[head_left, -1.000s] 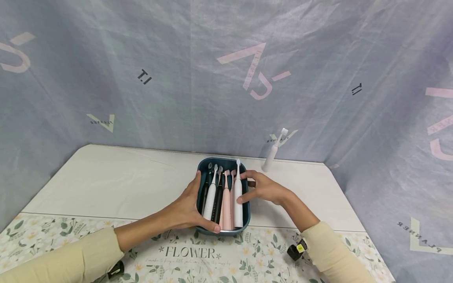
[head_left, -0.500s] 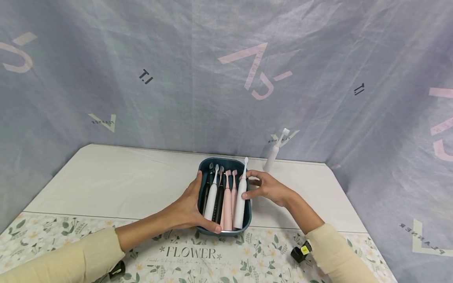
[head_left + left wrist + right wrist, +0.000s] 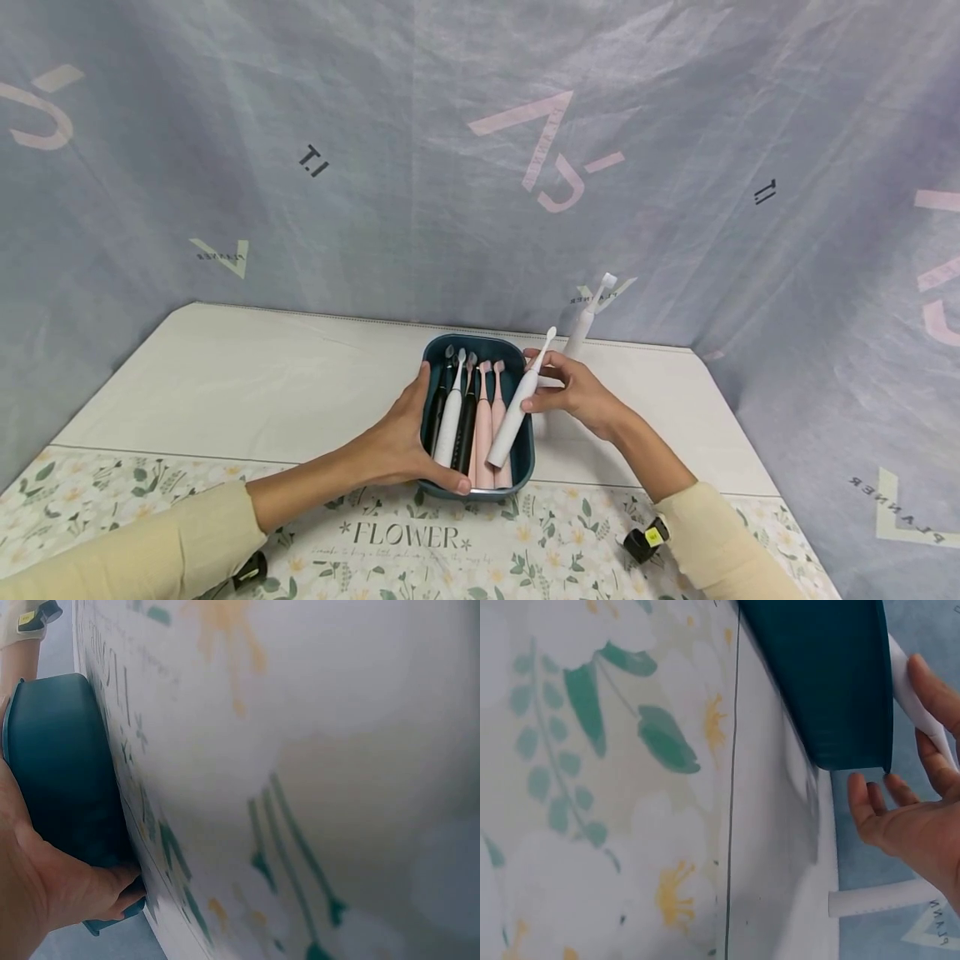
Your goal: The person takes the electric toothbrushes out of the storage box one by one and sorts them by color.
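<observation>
A dark teal tub (image 3: 487,342) holds black (image 3: 467,427), white (image 3: 447,429) and pink toothbrushes (image 3: 483,437), all electric, lying side by side with heads toward the back. My left hand (image 3: 393,446) grips the tub at its left side, thumb at the front rim; the left wrist view shows this hand (image 3: 56,889) against the outer wall. Over the tub's right part, my right hand (image 3: 581,393) pinches a white electric toothbrush (image 3: 513,423), tilted with its head up and right. In the right wrist view, other fingers (image 3: 862,802) spread beside the tub's rim.
Another white electric toothbrush (image 3: 579,332) stands upright behind the right hand, near the back edge of the white table surface (image 3: 300,383). A floral cloth (image 3: 555,550) covers the front. Grey printed fabric (image 3: 360,208) hangs behind and at the sides.
The right hand has shifted the white toothbrush rightward and tipped its head right, away from the pink ones. The left hand and tub stay nearly in place.
</observation>
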The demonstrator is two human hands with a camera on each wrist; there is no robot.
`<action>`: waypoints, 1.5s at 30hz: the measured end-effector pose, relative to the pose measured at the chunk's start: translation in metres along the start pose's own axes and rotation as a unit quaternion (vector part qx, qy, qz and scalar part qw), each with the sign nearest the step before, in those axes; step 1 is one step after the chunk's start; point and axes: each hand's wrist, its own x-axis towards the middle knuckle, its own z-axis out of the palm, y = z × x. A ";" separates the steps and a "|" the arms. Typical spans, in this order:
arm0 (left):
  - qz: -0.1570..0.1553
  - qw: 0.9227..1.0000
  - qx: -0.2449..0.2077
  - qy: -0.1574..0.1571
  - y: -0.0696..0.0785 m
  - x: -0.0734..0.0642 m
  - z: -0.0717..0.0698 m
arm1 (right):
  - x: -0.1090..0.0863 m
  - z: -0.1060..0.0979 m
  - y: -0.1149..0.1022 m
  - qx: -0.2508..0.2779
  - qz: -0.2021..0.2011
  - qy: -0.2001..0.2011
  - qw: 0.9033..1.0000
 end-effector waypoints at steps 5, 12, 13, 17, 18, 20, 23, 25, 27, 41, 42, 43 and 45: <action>-0.002 1.000 0.004 0.000 0.000 -0.001 0.000 | -0.003 -0.001 -0.002 -0.007 -0.027 0.011 1.000; -0.007 1.000 0.003 -0.003 0.000 -0.001 0.000 | -0.006 0.001 -0.005 0.031 -0.048 0.023 0.998; -0.008 1.000 0.003 -0.003 0.000 -0.001 0.000 | -0.007 0.001 -0.005 0.031 -0.050 0.028 0.998; -0.009 1.000 0.002 -0.003 0.000 0.000 0.000 | -0.008 0.001 -0.004 0.018 -0.054 0.055 0.997; -0.010 1.000 0.003 -0.003 0.000 0.000 0.000 | -0.009 0.000 -0.004 0.014 -0.054 0.061 0.997; -0.012 1.000 0.005 -0.003 0.000 0.000 0.000 | -0.010 -0.002 -0.004 0.012 -0.054 0.073 0.996; -0.014 1.000 0.007 -0.003 0.001 0.000 0.000 | -0.011 -0.005 -0.006 0.026 -0.057 0.085 0.994; -0.014 1.000 0.008 -0.002 0.001 0.000 0.000 | -0.012 -0.007 -0.007 0.047 -0.065 0.085 0.993; -0.014 1.000 0.010 -0.002 0.001 0.000 0.000 | -0.013 -0.008 -0.008 0.076 -0.072 0.082 0.991; -0.006 1.000 0.006 -0.006 0.002 0.000 -0.002 | -0.020 -0.023 -0.017 0.139 -0.093 0.108 0.980; -0.006 1.000 0.006 -0.006 0.002 0.000 -0.002 | -0.020 -0.024 -0.018 0.139 -0.096 0.109 0.980; -0.006 1.000 0.006 -0.007 0.002 0.000 -0.002 | -0.021 -0.025 -0.019 0.140 -0.100 0.109 0.979; -0.007 1.000 0.005 -0.007 0.001 0.000 -0.002 | -0.022 -0.027 -0.020 0.140 -0.106 0.114 0.978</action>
